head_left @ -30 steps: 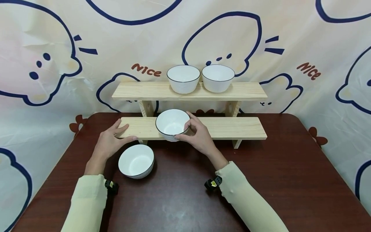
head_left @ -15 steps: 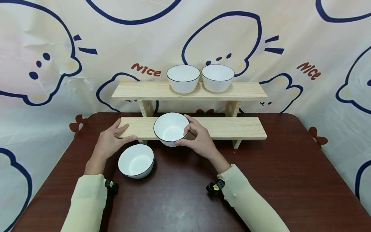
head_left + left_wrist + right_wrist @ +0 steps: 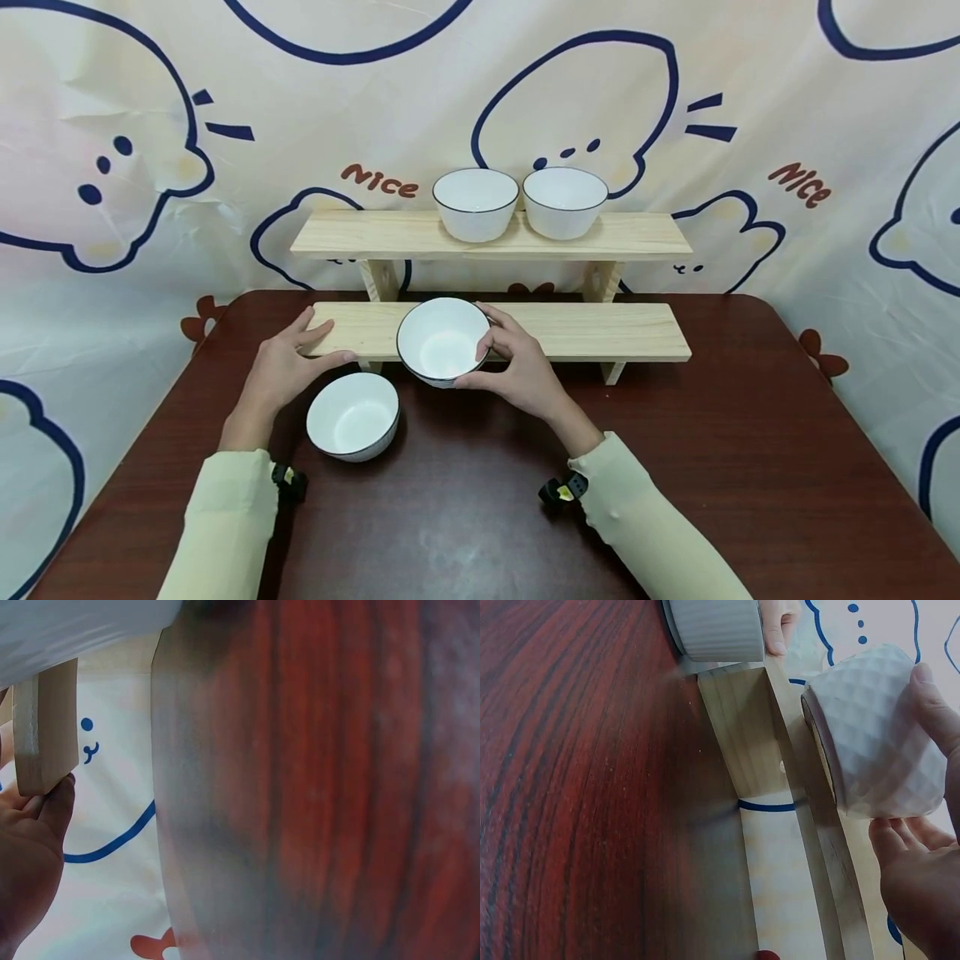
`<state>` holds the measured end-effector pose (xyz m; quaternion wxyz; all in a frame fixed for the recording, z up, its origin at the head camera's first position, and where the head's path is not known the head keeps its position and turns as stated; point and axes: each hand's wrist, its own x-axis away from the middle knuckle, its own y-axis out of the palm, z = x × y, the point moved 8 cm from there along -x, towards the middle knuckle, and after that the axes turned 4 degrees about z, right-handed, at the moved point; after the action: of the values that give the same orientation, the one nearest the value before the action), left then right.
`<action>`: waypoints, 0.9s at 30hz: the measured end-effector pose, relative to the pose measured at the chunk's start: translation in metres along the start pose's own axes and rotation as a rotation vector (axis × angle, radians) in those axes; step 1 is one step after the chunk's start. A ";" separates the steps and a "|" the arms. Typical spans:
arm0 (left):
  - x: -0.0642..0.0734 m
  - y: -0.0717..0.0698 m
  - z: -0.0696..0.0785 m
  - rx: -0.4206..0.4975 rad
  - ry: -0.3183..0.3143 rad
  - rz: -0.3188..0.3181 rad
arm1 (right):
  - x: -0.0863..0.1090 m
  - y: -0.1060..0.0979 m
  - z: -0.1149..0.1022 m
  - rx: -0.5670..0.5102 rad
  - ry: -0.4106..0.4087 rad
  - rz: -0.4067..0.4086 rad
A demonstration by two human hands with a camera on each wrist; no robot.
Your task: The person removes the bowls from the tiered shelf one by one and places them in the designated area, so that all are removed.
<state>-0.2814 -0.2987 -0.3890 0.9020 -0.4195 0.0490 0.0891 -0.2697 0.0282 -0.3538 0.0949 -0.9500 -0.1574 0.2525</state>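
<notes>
**One-sided hold at the front edge of the lower shelf**

The right hand [image 3: 517, 371] grips the held bowl [image 3: 441, 337] between thumb and fingers, from the right side only, over the front edge of the lower shelf [image 3: 600, 329]. Whether its foot touches this shelf, I cannot tell. If the pinch becomes loose, the bowl could tip and drop in front of the shelf. The left hand [image 3: 279, 368] holds the shelf's left end; an uneven pull there could move the board. In front of the shelf's left part, the nearer bowl [image 3: 352, 417] stands on the table [image 3: 465, 517], so a low swing could hit it. Above and behind the lower shelf, the upper shelf [image 3: 345, 233] carries two bowls [image 3: 476, 218] close together; shaking could make them knock.
</notes>
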 end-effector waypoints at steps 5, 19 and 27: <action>-0.001 0.001 0.000 0.000 0.001 -0.006 | 0.002 0.000 -0.002 0.002 -0.020 -0.040; 0.000 0.000 0.001 -0.010 -0.003 -0.007 | 0.019 0.000 -0.003 -0.017 0.032 -0.117; 0.000 0.000 0.001 -0.013 -0.004 -0.003 | 0.034 0.006 0.004 -0.039 0.040 -0.182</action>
<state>-0.2812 -0.2976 -0.3883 0.8995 -0.4255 0.0457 0.0888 -0.2423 0.0347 -0.3735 0.1022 -0.9383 -0.2459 0.2209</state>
